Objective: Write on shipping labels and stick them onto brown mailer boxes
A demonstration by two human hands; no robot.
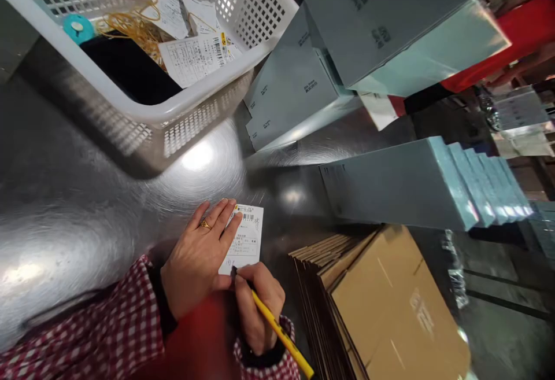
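Head view: we are pressing a paper slip (247, 244) flat on the metal table (173, 206) with our left hand (195, 258), fingers lying close together, holding nothing. Our right hand (260, 305) is pinching a yellow pen (281, 334), tip meeting the slip's lower edge. We judge light left pressure could be letting the slip skid, smearing or misplacing strokes.

It looks like a packing workshop from where I stand. The metal table (208, 166) has a shine full of fine scratches. Beyond it sits a plastic basket (143, 115) of printed slips (193, 59) and rubber bands (136, 30); right of the basket, grey boxes (299, 88) pile up, with flattened cartons (399, 299) nearer me.
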